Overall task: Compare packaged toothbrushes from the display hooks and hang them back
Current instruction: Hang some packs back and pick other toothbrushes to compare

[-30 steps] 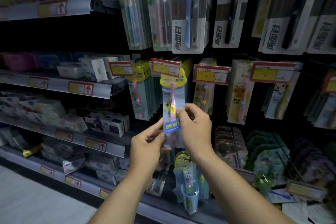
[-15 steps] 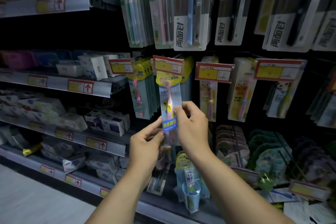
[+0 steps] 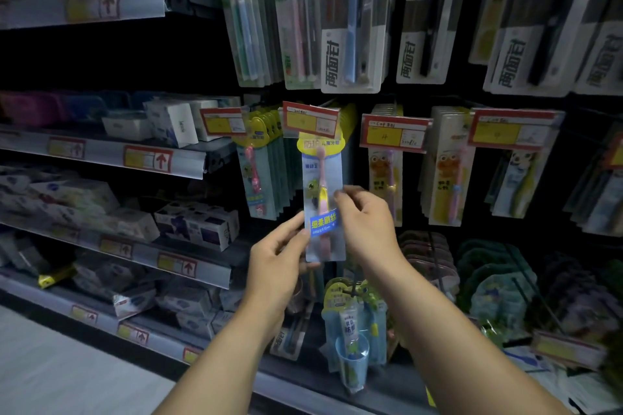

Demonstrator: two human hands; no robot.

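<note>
Our left hand (image 3: 279, 256) pinches the pack (image 3: 320, 185) at its lower left edge; our right hand (image 3: 367, 222) pinches its right edge midway. The pack stands upright, long axis vertical, brush head up, top just under a price tag (image 3: 310, 120), before hanging packs (image 3: 269, 175).

Pink toothbrush (image 3: 323, 205), blue label (image 3: 323, 224), red-yellow price tag (image 3: 310, 120)

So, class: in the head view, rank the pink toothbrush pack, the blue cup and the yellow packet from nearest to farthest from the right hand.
1. Pink toothbrush pack: pinched by the right hand.
2. Blue cup: below, low down.
3. Yellow packet: far-left shelf.
</note>
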